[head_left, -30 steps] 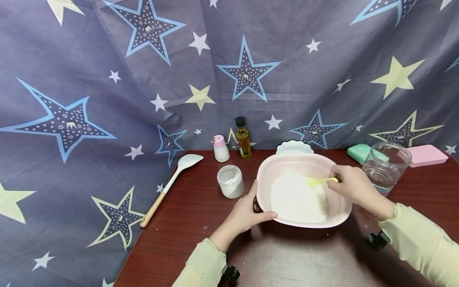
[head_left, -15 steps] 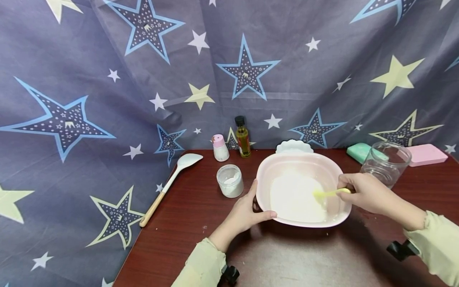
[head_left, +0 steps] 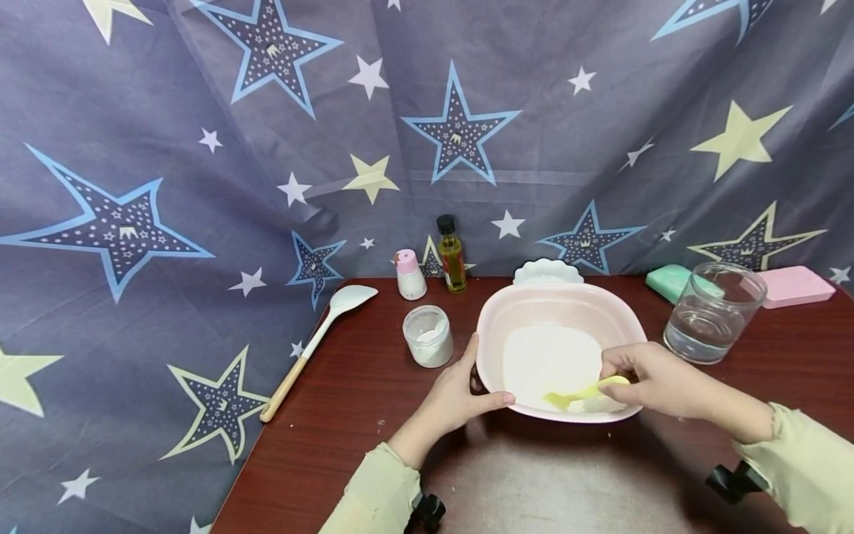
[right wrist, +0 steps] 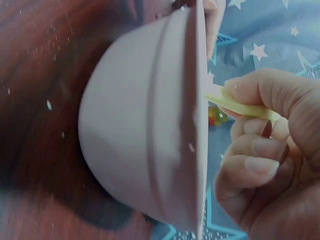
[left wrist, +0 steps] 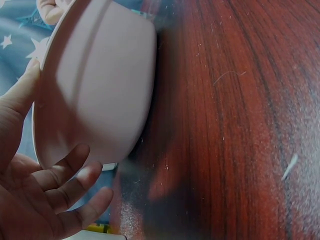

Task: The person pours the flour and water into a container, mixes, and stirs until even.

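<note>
A pale pink basin (head_left: 490, 311) with smooth white contents (head_left: 543, 356) stands on the table. My left hand (head_left: 450, 397) holds its left side, the thumb over the near rim; in the left wrist view several fingers (left wrist: 62, 172) lie loosely beside the outer wall. My right hand (head_left: 657, 378) pinches the handle of a small yellow spoon (head_left: 580, 393) between thumb and fingers. The spoon's head is at the near right of the contents, beside a paler clump (head_left: 600, 405). In the right wrist view the basin wall (right wrist: 135, 110) hides the spoon's head.
Left of the basin are an open jar of white powder (head_left: 429, 337), a pink-capped shaker (head_left: 410, 274), an oil bottle (head_left: 453, 256) and a ladle (head_left: 316, 341). To the right stand a glass of water (head_left: 714, 315), a green block (head_left: 670, 283) and a pink block (head_left: 795, 287). A scalloped white dish (head_left: 548, 272) sits behind.
My right hand has swept the spoon from the far right of the contents round to the near side of the basin. My left hand keeps its hold.
</note>
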`<state>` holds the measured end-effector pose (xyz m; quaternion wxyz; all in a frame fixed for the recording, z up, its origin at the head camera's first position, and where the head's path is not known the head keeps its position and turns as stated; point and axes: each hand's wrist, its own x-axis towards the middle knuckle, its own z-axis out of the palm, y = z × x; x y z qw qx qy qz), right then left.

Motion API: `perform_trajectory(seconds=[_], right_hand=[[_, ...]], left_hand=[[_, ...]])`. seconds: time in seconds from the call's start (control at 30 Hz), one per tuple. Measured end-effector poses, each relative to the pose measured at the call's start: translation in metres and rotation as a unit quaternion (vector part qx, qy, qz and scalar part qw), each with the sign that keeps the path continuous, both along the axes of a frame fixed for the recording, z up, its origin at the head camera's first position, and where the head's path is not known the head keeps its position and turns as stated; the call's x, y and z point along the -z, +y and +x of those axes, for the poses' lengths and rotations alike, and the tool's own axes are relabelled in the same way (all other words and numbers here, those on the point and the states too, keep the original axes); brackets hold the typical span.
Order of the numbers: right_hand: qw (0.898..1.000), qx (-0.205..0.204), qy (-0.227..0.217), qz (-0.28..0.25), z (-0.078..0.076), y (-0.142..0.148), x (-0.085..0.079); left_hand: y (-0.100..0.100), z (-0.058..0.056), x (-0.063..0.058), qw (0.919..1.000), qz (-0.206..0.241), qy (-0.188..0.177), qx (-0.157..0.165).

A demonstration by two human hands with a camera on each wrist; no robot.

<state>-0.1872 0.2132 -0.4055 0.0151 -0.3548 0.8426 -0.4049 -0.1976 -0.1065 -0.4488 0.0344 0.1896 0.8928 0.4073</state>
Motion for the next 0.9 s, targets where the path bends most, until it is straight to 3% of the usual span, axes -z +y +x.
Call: perform_trajectory(seconds=[0.17, 0.3, 0.63, 0.9], right_hand=[[1.0, -0.006, 0.026, -0.011, -0.002, -0.018, 0.006], [0.998, 0.012, 0.061, -0.012, -0.005, -0.029, 0.011], [0.99, 0.093, 0.11, -0.003, -0.022, -0.038, 0.018], [0.976, 0.179, 0.1, 0.068, -0.027, -0.023, 0.008]], left_hand=[[0.0, 0.0, 0.0, 1.0, 0.0, 0.001, 0.0], [0.0, 0.0, 0.0, 1.0, 0.001, 0.004, 0.004], [0.0, 0.001, -0.001, 0.9999, 0.006, 0.008, 0.002], [0.0, 0.002, -0.002, 1.0, 0.009, 0.0, 0.002]])
